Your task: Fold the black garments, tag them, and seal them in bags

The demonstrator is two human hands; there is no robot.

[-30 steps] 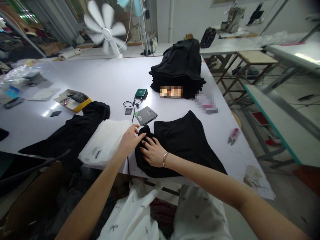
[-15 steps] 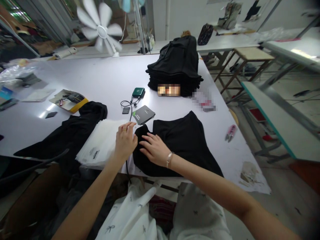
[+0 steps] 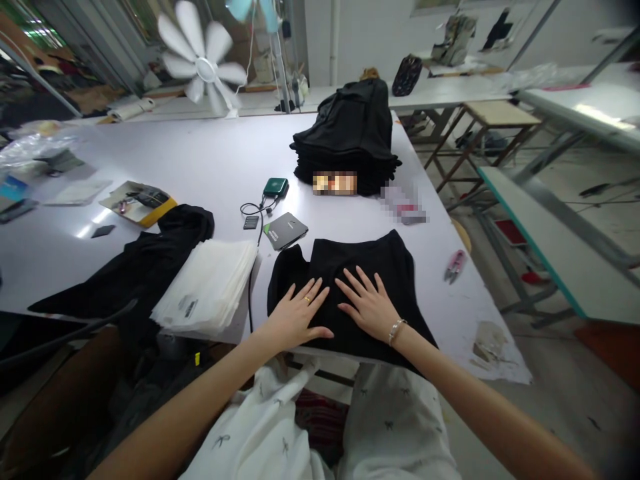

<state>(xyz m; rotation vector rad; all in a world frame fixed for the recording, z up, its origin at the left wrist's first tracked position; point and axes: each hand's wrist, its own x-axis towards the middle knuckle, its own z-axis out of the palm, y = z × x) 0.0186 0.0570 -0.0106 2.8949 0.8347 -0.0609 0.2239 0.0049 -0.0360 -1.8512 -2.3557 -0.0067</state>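
A folded black garment [image 3: 350,257] lies at the near edge of the white table, one part turned over at its left. My left hand [image 3: 296,317] rests flat on its left half, fingers spread, a ring on one finger. Flat on the middle of the cloth is my right hand [image 3: 369,303], also with spread fingers and a bracelet at the wrist. Neither hand grips anything. Left of the garment sits a stack of white plastic bags [image 3: 207,283]. Just behind it lies a dark grey flat packet [image 3: 285,231].
At the back stands a tall pile of black garments [image 3: 345,137]. Pink thread snips [image 3: 454,266] lie near the right edge. A green box [image 3: 276,187] with a cable, a yellow-edged packet [image 3: 137,202] and another black garment [image 3: 135,263] are leftward. A white fan [image 3: 205,69] stands behind.
My left hand has moved right from beside the bags onto the black garment. My right hand has slid right across the cloth, and both hands now lie flatter.
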